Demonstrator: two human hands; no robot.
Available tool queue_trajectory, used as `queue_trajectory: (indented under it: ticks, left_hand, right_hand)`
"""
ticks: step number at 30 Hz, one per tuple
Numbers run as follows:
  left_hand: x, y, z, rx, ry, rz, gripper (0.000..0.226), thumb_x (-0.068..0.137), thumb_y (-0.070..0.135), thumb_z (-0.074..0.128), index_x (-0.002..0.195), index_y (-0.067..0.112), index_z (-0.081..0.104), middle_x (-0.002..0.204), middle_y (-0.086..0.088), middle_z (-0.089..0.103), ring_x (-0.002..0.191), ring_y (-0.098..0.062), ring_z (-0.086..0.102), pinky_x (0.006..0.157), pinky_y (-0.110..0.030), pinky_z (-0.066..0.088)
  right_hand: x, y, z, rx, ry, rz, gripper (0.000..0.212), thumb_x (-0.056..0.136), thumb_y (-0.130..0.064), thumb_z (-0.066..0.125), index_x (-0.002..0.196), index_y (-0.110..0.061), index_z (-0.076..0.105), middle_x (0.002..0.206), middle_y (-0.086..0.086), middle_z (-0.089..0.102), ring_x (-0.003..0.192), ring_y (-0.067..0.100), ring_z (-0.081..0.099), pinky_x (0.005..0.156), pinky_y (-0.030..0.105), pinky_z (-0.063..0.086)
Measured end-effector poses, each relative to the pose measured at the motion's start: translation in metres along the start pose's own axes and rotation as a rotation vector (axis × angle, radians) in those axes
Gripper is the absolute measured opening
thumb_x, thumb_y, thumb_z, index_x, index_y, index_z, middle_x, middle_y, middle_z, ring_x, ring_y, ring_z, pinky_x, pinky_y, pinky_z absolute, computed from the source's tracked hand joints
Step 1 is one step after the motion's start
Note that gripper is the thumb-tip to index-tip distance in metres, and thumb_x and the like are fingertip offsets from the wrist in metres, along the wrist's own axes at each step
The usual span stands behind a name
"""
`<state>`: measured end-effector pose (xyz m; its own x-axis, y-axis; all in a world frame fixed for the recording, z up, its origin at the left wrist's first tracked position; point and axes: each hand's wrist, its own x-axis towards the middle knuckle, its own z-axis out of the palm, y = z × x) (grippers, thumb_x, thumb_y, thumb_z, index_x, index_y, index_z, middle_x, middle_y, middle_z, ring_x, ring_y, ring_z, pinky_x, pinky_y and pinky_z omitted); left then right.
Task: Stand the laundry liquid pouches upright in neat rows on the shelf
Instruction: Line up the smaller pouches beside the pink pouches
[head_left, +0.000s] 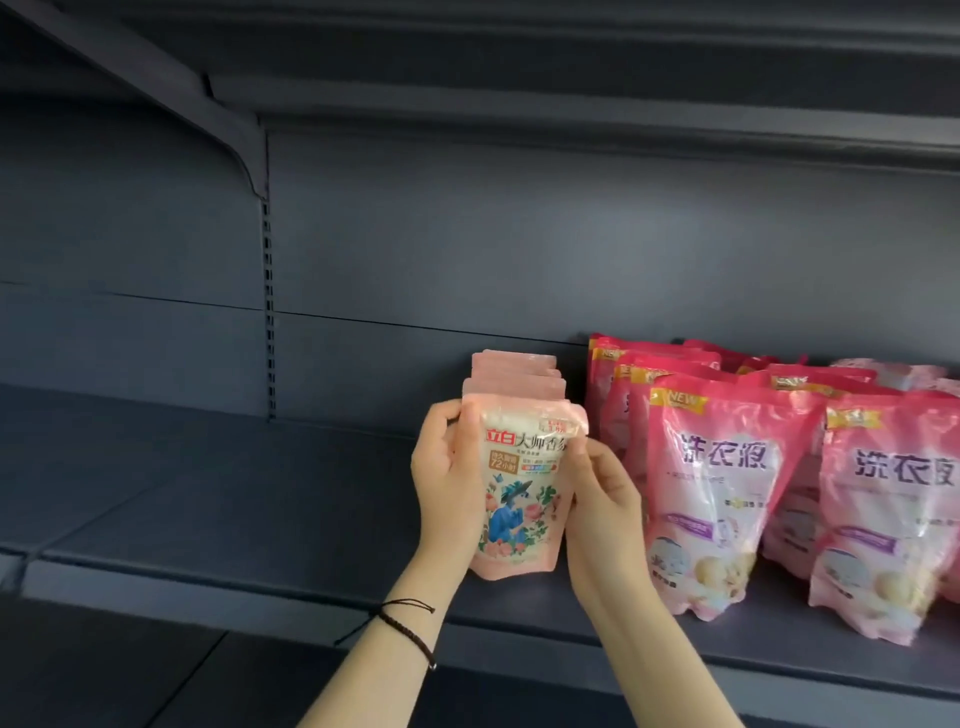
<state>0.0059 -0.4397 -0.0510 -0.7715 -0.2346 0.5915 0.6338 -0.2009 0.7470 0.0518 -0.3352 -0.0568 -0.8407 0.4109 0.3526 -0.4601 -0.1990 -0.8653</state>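
Dark grey metal shelving fills my view, and nearest to me runs the front lip of the grey shelf (208, 493). Both forearms reach up from below, and the left wrist wears a black braided cord bracelet (410, 629). The left hand (447, 467) grips the left edge of a pale pink plastic pouch printed with flowers (519, 483), fingers curled round behind it. The right hand (602, 499) pinches the pouch's right edge just under the top seal. The pouch stands upright near the front lip, base on the shelf, label facing me. Close behind it, in a file, I see the pink tops of more small pouches (514, 371); I cannot tell how many. Just beside the right hand stand larger bright pink pouches with purple lettering (722, 488), upright in rows running back and off to the right. Farther off is the grey back panel (519, 234) with a slotted upright (268, 312). Overhead sits the upper shelf (519, 78) on its slanted bracket (223, 119).
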Motion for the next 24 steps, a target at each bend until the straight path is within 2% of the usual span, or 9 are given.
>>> queue_trajectory:
  ticks: [3, 5, 7, 9, 11, 13, 17, 21, 24]
  left_hand:
    - [-0.006, -0.010, 0.000, -0.018, 0.026, -0.056, 0.015, 0.097, 0.035, 0.051, 0.093, 0.026, 0.062, 0.087, 0.008, 0.071, 0.080, -0.007, 0.070, 0.060, -0.016, 0.052]
    - [-0.010, -0.014, -0.003, -0.020, -0.003, -0.101, 0.015, 0.096, 0.040, 0.048, 0.100, 0.034, 0.061, 0.095, 0.015, 0.071, 0.089, -0.004, 0.069, 0.064, -0.015, 0.053]
    - [-0.016, -0.022, -0.009, 0.012, -0.054, -0.158, 0.024, 0.095, 0.043, 0.045, 0.113, 0.036, 0.059, 0.106, 0.015, 0.069, 0.099, -0.004, 0.066, 0.074, -0.021, 0.056]
    - [-0.023, -0.033, -0.015, 0.047, -0.078, -0.206, 0.035, 0.096, 0.042, 0.043, 0.128, 0.033, 0.054, 0.121, 0.012, 0.063, 0.111, -0.007, 0.061, 0.086, -0.031, 0.056]
    - [-0.029, -0.041, -0.018, 0.070, -0.102, -0.224, 0.043, 0.095, 0.042, 0.042, 0.137, 0.032, 0.048, 0.134, 0.009, 0.054, 0.122, -0.008, 0.054, 0.094, -0.036, 0.054]
    - [-0.031, -0.043, -0.019, 0.046, -0.154, -0.260, 0.047, 0.095, 0.043, 0.039, 0.141, 0.036, 0.042, 0.139, 0.011, 0.051, 0.124, -0.008, 0.053, 0.092, -0.030, 0.054]
    - [-0.032, -0.040, -0.018, -0.003, -0.263, -0.363, 0.050, 0.095, 0.047, 0.035, 0.145, 0.049, 0.027, 0.136, 0.019, 0.052, 0.114, -0.001, 0.057, 0.069, -0.009, 0.051]
    - [-0.028, -0.042, -0.020, -0.056, -0.296, -0.397, 0.050, 0.094, 0.048, 0.035, 0.143, 0.051, 0.028, 0.133, 0.023, 0.053, 0.109, 0.008, 0.058, 0.066, -0.007, 0.049]
    - [-0.026, -0.046, -0.021, -0.083, -0.290, -0.422, 0.047, 0.096, 0.044, 0.037, 0.143, 0.048, 0.033, 0.131, 0.021, 0.056, 0.108, 0.007, 0.059, 0.067, -0.008, 0.050]
  right_hand:
    - [-0.002, 0.014, -0.004, -0.042, -0.003, -0.021, 0.017, 0.097, -0.028, 0.052, 0.097, -0.020, 0.068, 0.100, 0.007, 0.072, 0.096, 0.027, 0.069, 0.082, 0.046, 0.057]
    - [-0.003, 0.019, -0.006, -0.099, 0.000, -0.052, 0.017, 0.098, -0.023, 0.052, 0.097, -0.029, 0.068, 0.099, -0.001, 0.072, 0.095, 0.019, 0.070, 0.077, 0.037, 0.058]
    - [-0.003, 0.024, -0.007, -0.163, 0.028, -0.071, 0.022, 0.098, -0.020, 0.051, 0.097, -0.035, 0.067, 0.099, -0.008, 0.072, 0.094, 0.010, 0.069, 0.074, 0.030, 0.057]
    - [-0.005, 0.029, -0.008, -0.217, 0.082, -0.079, 0.024, 0.098, -0.017, 0.051, 0.100, -0.037, 0.064, 0.101, -0.010, 0.070, 0.096, 0.007, 0.067, 0.079, 0.035, 0.058]
    - [-0.005, 0.032, -0.010, -0.259, 0.132, -0.091, 0.025, 0.098, -0.015, 0.049, 0.110, -0.034, 0.061, 0.114, -0.004, 0.063, 0.104, 0.010, 0.063, 0.087, 0.044, 0.056]
    - [-0.006, 0.035, -0.009, -0.280, 0.132, -0.095, 0.032, 0.099, -0.017, 0.046, 0.127, -0.031, 0.053, 0.129, -0.003, 0.054, 0.118, 0.012, 0.055, 0.096, 0.046, 0.051]
    - [-0.011, 0.036, 0.000, -0.204, -0.001, -0.012, 0.046, 0.103, -0.023, 0.038, 0.145, -0.039, 0.031, 0.145, -0.011, 0.043, 0.130, 0.009, 0.046, 0.105, 0.042, 0.045]
    - [-0.012, 0.039, 0.002, -0.210, -0.040, -0.010, 0.049, 0.104, -0.022, 0.035, 0.149, -0.039, 0.023, 0.148, -0.013, 0.040, 0.131, 0.007, 0.045, 0.106, 0.039, 0.045]
    - [-0.010, 0.041, 0.001, -0.212, -0.056, -0.008, 0.048, 0.104, -0.022, 0.034, 0.148, -0.039, 0.027, 0.144, -0.015, 0.045, 0.127, 0.003, 0.048, 0.096, 0.027, 0.051]
